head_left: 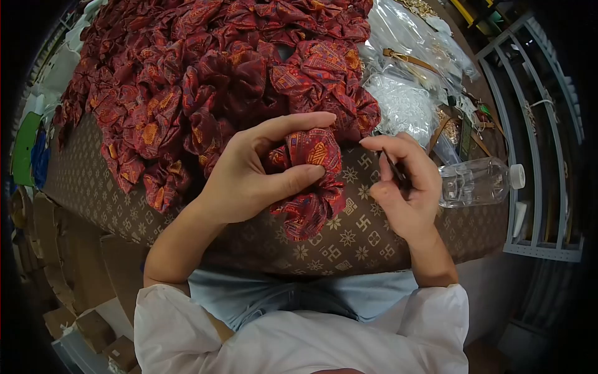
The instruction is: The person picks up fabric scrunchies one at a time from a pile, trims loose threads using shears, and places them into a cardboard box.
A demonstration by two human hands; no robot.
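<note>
My left hand (261, 168) is closed on a red patterned scrunchie (308, 209), thumb in front and fingers behind. The gathered fabric hangs below the thumb, over the brown cloth. To its right, my right hand (408, 187) has its fingers curled around a small dark slim tool (398, 171). Most of that tool is hidden in the palm, so its exact kind cannot be made out. The right index fingertip points toward the scrunchie but stays apart from it. Just beyond my left hand lies a big heap of similar red scrunchies (230, 81).
A brown patterned cloth (349, 240) covers the table. On the right are a clear plastic bottle (476, 182) on its side, clear plastic bags (405, 103) and a brown strap (411, 59). A grey metal rack (536, 137) stands past the right edge. Cardboard boxes (93, 330) sit at lower left.
</note>
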